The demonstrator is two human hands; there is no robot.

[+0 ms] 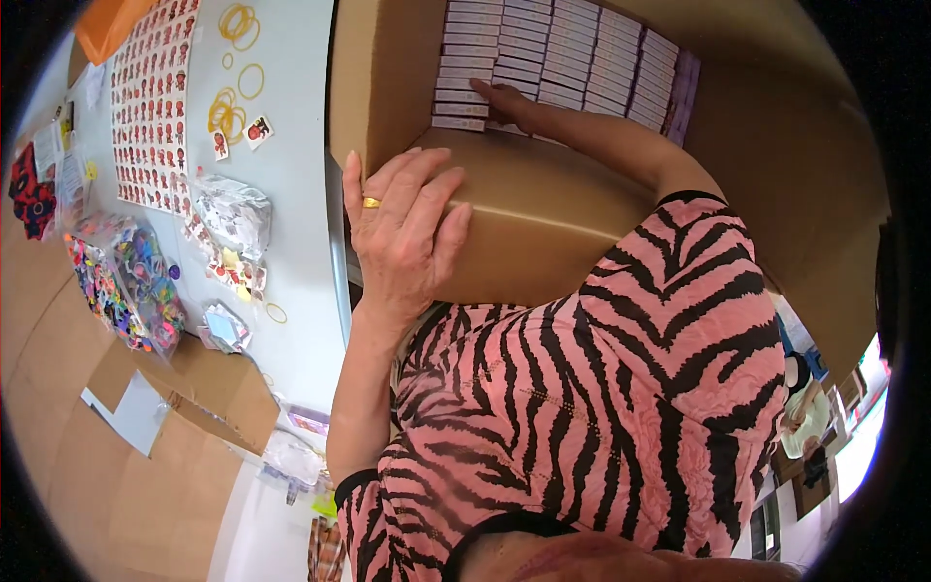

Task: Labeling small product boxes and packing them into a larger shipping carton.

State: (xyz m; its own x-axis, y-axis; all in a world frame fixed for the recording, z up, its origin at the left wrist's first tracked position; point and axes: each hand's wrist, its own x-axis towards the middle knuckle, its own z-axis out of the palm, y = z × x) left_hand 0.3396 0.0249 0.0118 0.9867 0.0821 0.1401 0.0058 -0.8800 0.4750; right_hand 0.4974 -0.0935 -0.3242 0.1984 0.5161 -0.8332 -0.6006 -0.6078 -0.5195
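My left hand (402,218), with a gold ring, rests over the near left corner of a large cardboard box (533,247), its fingers apart. Inside that box, my right hand (509,107) reaches to the left column of small flat cartons (465,73). One finger is stretched out against the carton ends; the other fingertips are partly hidden among the cartons. These cartons are white with purple edges and stand in several tightly packed stacks. No carton is lifted out of its stack.
Left of the box is a pale table (291,87) with a sticker sheet (150,107), yellow rubber bands (226,114) and a clear bag (233,213). A bag of colourful small pieces (126,281) lies further left. Another person (805,417) is at the far right.
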